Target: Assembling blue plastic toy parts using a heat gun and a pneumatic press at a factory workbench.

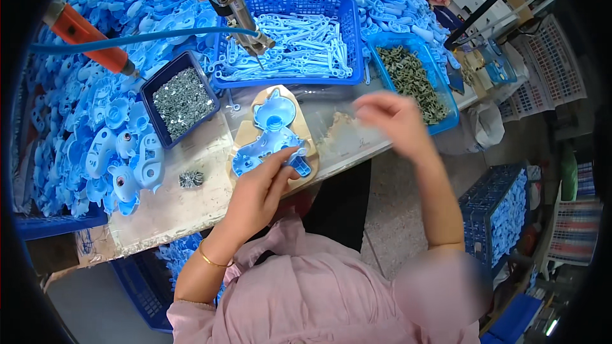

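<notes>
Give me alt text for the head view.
The left hand touches a blue plastic part on a tan block; the blurred right hand is near a tray of small greenish pieces. Heaps of blue parts lie beyond.

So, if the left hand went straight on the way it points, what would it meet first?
Most likely the light-blue plastic shell half on the tan jig; the left hand reaches over it, and one view leaves actual contact uncertain.
</notes>
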